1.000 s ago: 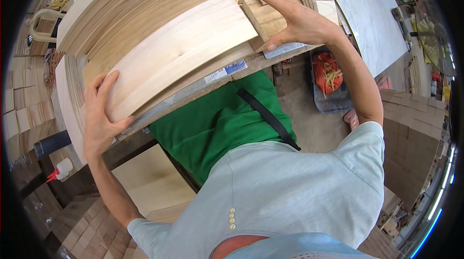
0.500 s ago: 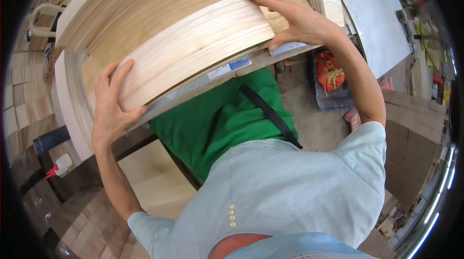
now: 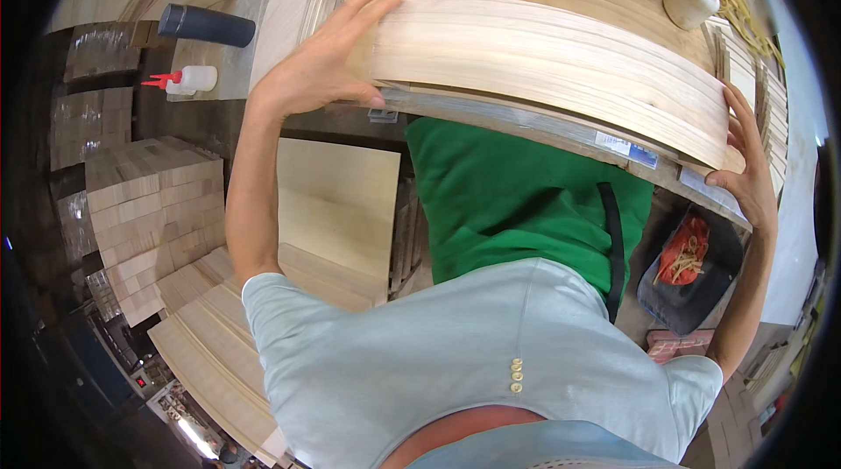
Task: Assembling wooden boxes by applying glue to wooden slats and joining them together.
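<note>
Indoors, boards (image 3: 543,53) across a workbench (image 3: 491,112).

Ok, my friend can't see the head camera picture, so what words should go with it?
A person's left hand and right hand are spread around opposite ends of a long pale board at a bench. Beyond the board's right end is a red-tipped bottle; the person wears a light blue shirt.
</note>
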`<state>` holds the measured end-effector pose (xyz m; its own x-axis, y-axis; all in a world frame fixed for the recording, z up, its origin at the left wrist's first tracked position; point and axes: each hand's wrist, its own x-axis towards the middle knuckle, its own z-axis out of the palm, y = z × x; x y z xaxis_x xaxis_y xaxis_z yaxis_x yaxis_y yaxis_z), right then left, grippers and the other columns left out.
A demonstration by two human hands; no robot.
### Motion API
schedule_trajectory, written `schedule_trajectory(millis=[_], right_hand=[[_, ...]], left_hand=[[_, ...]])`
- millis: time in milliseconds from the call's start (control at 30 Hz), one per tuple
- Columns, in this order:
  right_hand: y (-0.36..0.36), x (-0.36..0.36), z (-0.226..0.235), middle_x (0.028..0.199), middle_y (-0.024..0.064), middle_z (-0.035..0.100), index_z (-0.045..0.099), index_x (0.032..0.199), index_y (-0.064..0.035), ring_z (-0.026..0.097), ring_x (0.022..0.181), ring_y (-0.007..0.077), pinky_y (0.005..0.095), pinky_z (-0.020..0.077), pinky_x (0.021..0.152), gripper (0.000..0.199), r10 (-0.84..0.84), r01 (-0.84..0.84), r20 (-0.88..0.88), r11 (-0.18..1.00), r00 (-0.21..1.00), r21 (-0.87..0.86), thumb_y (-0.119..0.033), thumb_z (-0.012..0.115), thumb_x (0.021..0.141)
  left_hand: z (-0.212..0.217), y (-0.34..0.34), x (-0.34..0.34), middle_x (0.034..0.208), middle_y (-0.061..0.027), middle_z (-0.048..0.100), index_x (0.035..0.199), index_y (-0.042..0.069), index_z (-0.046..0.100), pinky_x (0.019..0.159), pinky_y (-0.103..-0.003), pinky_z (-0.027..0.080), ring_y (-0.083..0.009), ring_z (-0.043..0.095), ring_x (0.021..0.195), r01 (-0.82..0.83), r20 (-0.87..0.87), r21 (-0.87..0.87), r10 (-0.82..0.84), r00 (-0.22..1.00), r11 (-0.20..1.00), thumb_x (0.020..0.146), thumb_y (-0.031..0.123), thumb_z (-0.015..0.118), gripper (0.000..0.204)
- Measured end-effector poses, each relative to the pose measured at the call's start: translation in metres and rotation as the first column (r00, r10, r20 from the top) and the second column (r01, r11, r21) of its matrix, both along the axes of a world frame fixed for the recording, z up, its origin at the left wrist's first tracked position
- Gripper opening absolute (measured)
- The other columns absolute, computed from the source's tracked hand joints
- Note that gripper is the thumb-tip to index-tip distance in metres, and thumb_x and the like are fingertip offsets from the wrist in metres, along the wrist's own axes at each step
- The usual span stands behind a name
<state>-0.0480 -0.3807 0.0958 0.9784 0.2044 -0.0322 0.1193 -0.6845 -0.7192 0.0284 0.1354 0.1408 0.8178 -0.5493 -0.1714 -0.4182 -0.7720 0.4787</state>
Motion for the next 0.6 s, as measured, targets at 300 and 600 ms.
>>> schedule_trajectory(millis=[300,600], right_hand=[[0.001,-0.007,0.003,0.151,0.0068,0.033,0.039,0.144,-0.0175,0.049,0.124,0.0311,0.0418,0.0432,0.099,0.122,-0.053,0.055,-0.049,0.998,0.997,0.031,-0.058,0.081,0.038],[-0.010,-0.020,-0.013,0.143,0.0108,0.042,0.037,0.144,-0.0114,0.048,0.122,0.0273,0.0412,0.0413,0.099,0.081,-0.227,0.321,-0.299,0.892,0.927,0.317,-0.065,0.052,0.085]], left_hand=[[-0.009,-0.010,0.006,0.153,-0.0078,0.026,0.145,0.016,0.034,0.115,-0.039,0.030,-0.0271,0.028,0.139,0.084,-0.050,-0.107,-0.090,0.995,0.991,0.047,0.003,0.082,0.110],[-0.068,0.016,-0.009,0.154,-0.0177,0.019,0.149,-0.001,0.016,0.115,-0.039,0.017,-0.0265,0.020,0.142,-0.463,-0.518,-0.546,0.153,0.842,0.698,0.086,0.067,0.046,0.097]])
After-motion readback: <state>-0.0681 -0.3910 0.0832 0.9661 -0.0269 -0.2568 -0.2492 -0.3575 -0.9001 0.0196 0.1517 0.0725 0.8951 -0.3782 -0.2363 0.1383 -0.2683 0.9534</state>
